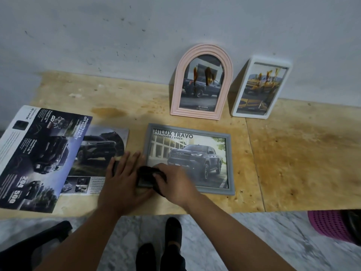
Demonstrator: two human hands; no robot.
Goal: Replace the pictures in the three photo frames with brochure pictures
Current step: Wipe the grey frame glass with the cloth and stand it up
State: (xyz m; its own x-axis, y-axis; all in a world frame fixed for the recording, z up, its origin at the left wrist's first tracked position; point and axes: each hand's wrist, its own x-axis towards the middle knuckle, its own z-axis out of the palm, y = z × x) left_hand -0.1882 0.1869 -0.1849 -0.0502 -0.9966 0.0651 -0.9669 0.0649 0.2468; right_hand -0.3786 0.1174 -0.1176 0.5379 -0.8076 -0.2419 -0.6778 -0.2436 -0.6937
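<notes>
A grey rectangular frame (231, 163) lies flat on the wooden table (297, 153), showing a dark pickup picture titled HILUX TRAVO. My right hand (175, 182) grips a black object (149, 172) over the frame's near left corner; what the object is I cannot tell. My left hand (123, 184) rests flat beside that corner with straight fingers, partly on a brochure page (101, 145). A pink arched frame (176, 90) and a white frame (241, 90) lean against the wall, each holding a truck picture.
A large open brochure (39, 153) lies at the table's left end, overlapping the smaller page. A pink perforated basket (328, 225) stands on the floor at right. A black chair (39, 243) is at lower left. My feet (172, 231) are on the marble floor.
</notes>
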